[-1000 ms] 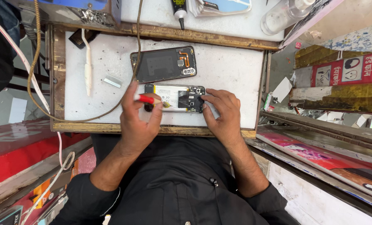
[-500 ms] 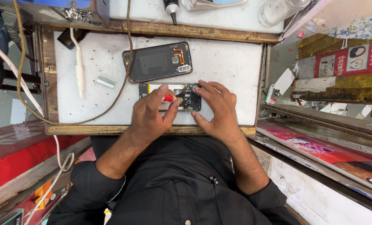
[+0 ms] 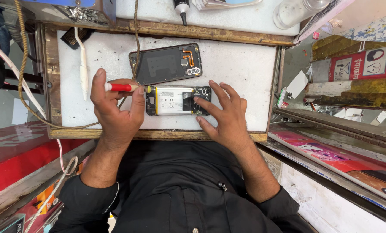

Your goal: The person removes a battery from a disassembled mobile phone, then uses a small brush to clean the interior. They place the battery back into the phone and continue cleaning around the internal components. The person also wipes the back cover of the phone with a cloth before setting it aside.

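Head view: we're over the bench (image 3: 244, 64).
Left hand (image 3: 115, 112): closed round red-handled screwdriver (image 3: 121, 87), tip at phone's edge.
Right hand (image 3: 227, 114): open, fingertips pinning opened phone (image 3: 177, 100) flat.
Back cover (image 3: 165, 64): parked just beyond both hands.

**Colours on the repair table**

White, speckled table (image 3: 240, 64) with a worn brown wooden rim. Red handle on the screwdriver (image 3: 120, 87). Opened phone (image 3: 178, 100): white battery, black board around it. Dark grey back cover (image 3: 166, 64) with an orange flex strip. Black sleeves (image 3: 85, 203) and shirt. White tool (image 3: 83, 64) lying at the left, tan braided cord (image 3: 23, 64) beside it. Red and pink panels along both sides.
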